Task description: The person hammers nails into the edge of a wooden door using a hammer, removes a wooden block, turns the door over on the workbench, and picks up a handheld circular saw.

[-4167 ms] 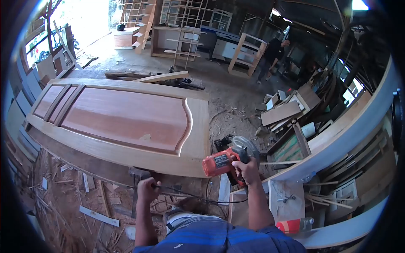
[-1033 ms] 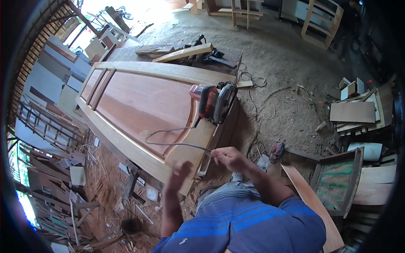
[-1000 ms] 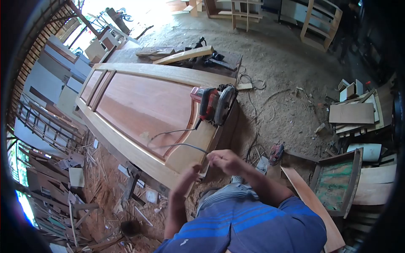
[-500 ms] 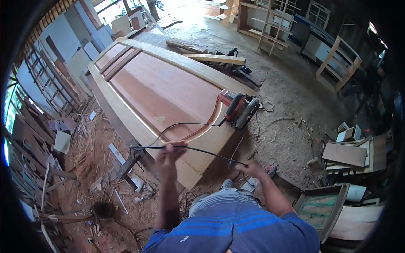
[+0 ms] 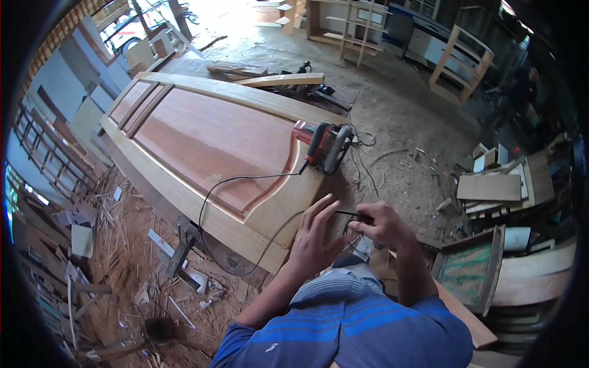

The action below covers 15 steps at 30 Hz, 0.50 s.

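A red and black circular saw [image 5: 322,147] rests on the near right end of a wooden door panel [image 5: 215,135]. From the saw a black cord [image 5: 208,190] loops over the door's near edge and rises to my hands. My right hand [image 5: 383,224] is closed on the cord, in front of the door's corner. Just left of it is my left hand [image 5: 316,239], its fingers spread and raised, with the cord passing behind or against them. Whether the cord touches the left fingers is unclear.
Wood scraps [image 5: 116,245] litter the ground at left. Timber pieces [image 5: 276,80] lie beyond the door. Stacked boards [image 5: 491,187] and a green-stained frame [image 5: 469,270] are at right. Shelf frames [image 5: 460,64] stand farther back. A person [image 5: 521,92] is in the dark upper right.
The saw was in my right hand earlier and now lies on the door. Since half a second ago my left hand has opened and moved right, near my right hand, and the cord hangs in a loop.
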### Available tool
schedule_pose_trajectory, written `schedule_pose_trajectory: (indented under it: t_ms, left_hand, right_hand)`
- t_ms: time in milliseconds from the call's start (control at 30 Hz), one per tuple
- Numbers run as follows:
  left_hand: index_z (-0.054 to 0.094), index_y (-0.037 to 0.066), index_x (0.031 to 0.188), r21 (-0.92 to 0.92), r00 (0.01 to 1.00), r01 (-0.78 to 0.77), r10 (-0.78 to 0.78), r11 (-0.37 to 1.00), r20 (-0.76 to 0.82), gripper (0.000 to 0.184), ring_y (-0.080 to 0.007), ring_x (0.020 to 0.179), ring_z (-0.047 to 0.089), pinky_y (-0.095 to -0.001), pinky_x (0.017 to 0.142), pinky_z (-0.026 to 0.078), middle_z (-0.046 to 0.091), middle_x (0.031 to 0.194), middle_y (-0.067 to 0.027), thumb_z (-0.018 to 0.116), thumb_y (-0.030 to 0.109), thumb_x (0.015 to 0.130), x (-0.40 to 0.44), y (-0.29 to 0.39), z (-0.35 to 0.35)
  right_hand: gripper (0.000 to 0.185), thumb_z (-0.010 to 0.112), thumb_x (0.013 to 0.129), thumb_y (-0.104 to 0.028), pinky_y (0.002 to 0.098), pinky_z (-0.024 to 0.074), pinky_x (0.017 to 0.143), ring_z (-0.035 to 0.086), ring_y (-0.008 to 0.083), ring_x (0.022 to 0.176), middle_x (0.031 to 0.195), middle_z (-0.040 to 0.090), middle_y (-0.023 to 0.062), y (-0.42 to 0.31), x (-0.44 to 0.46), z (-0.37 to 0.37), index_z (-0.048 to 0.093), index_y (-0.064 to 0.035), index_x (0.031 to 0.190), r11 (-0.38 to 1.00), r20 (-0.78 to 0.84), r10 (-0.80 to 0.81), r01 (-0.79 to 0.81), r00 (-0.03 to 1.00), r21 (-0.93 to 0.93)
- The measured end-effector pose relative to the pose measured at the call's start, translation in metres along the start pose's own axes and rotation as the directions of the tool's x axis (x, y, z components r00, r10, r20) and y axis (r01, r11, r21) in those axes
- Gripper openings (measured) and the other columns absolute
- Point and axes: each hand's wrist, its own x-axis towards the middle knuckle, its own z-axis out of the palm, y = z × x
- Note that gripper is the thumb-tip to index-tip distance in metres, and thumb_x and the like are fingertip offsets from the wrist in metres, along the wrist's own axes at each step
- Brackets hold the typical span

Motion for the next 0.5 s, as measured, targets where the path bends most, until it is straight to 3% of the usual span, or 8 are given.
schedule_pose_trajectory:
  t_ms: [67, 133, 233, 333, 367, 400, 467, 500]
  left_hand:
    - [0.072, 0.010, 0.125, 0.045, 0.990, 0.025, -0.031, 0.999, 0.140, 0.031, -0.0367, 0.099, 0.076, -0.0468, 0.089, 0.060, 0.077, 0.102, -0.0177, 0.077, 0.030, 0.102, 0.002, 0.002, 0.011]
    - [0.073, 0.010, 0.117, 0.128, 0.885, 0.167, -0.206, 0.978, 0.418, 0.028, -0.0392, 0.095, 0.077, -0.0467, 0.082, 0.060, 0.077, 0.096, -0.0182, 0.074, 0.035, 0.105, -0.001, -0.019, 0.012]
    - [0.074, 0.006, 0.105, 0.275, 0.704, 0.227, -0.353, 0.934, 0.617, 0.034, -0.0429, 0.091, 0.075, -0.0487, 0.075, 0.058, 0.077, 0.090, -0.0199, 0.070, 0.040, 0.106, -0.002, -0.016, 0.006]
    - [0.076, 0.004, 0.092, 0.162, 0.697, 0.440, -0.450, 0.883, 0.558, 0.037, -0.0281, 0.070, 0.074, -0.0430, 0.066, 0.056, 0.072, 0.073, -0.0124, 0.068, 0.035, 0.110, -0.014, -0.026, 0.011]
    - [0.077, 0.004, 0.096, 0.139, 0.659, 0.536, -0.515, 0.833, 0.548, 0.035, -0.0274, 0.069, 0.073, -0.0426, 0.067, 0.055, 0.072, 0.075, -0.0144, 0.068, 0.035, 0.109, -0.017, -0.035, 0.009]
    - [0.078, 0.004, 0.100, 0.119, 0.609, 0.626, -0.579, 0.771, 0.542, 0.033, -0.0268, 0.069, 0.071, -0.0422, 0.068, 0.054, 0.072, 0.077, -0.0164, 0.069, 0.035, 0.109, -0.021, -0.045, 0.006]
    - [0.080, 0.003, 0.101, 0.116, 0.636, 0.627, -0.592, 0.770, 0.495, 0.034, -0.0157, 0.068, 0.066, -0.0364, 0.065, 0.051, 0.069, 0.073, -0.0096, 0.067, 0.034, 0.110, -0.024, -0.060, 0.006]
    - [0.079, 0.002, 0.100, 0.154, 0.552, 0.700, -0.665, 0.697, 0.502, 0.035, -0.0145, 0.069, 0.066, -0.0354, 0.066, 0.051, 0.069, 0.073, -0.0078, 0.067, 0.033, 0.111, -0.023, -0.066, 0.010]
  right_hand:
    - [0.026, 0.083, 0.089, -0.023, 0.0388, 0.0489, 0.062, 0.058, 0.0150, 0.065, 0.068, 0.064, 0.0125, 0.000, -0.002, 0.005, 0.071, 0.0004, 0.088, 0.988, 0.003, -0.157, 0.157, 0.988, 0.000]
    - [0.023, 0.084, 0.084, -0.019, 0.0377, 0.0511, 0.062, 0.062, 0.0161, 0.065, 0.070, 0.067, 0.0131, 0.004, -0.005, -0.009, 0.072, 0.0003, 0.089, 0.995, 0.041, -0.073, 0.075, 0.997, -0.058]
    - [0.023, 0.086, 0.081, -0.017, 0.0383, 0.0506, 0.059, 0.063, 0.0165, 0.062, 0.069, 0.067, 0.0130, 0.038, 0.000, -0.032, 0.072, 0.0001, 0.085, 0.995, 0.051, -0.037, 0.041, 0.998, -0.088]
    - [0.025, 0.089, 0.080, -0.018, 0.0386, 0.0495, 0.058, 0.062, 0.0167, 0.060, 0.066, 0.066, 0.0127, 0.107, 0.011, -0.054, 0.071, -0.0002, 0.081, 0.991, -0.010, -0.079, 0.078, 0.997, -0.108]
    - [0.027, 0.091, 0.079, -0.018, 0.0384, 0.0493, 0.057, 0.062, 0.0168, 0.059, 0.066, 0.066, 0.0127, 0.131, 0.017, -0.065, 0.071, -0.0003, 0.080, 0.988, -0.036, -0.105, 0.100, 0.994, -0.121]
    - [0.029, 0.092, 0.079, -0.019, 0.0385, 0.0492, 0.057, 0.061, 0.0166, 0.059, 0.065, 0.065, 0.0127, 0.157, 0.021, -0.078, 0.070, -0.0004, 0.078, 0.991, -0.100, -0.050, 0.037, 0.994, -0.129]
    - [0.034, 0.095, 0.079, -0.021, 0.0388, 0.0491, 0.057, 0.060, 0.0162, 0.058, 0.064, 0.064, 0.0128, 0.214, 0.029, -0.120, 0.068, -0.0006, 0.075, 0.987, -0.226, 0.058, -0.090, 0.972, -0.136]
    - [0.038, 0.096, 0.078, -0.023, 0.0391, 0.0480, 0.056, 0.058, 0.0158, 0.057, 0.063, 0.063, 0.0122, 0.243, 0.032, -0.147, 0.066, -0.0010, 0.072, 0.981, -0.321, 0.063, -0.117, 0.945, -0.152]
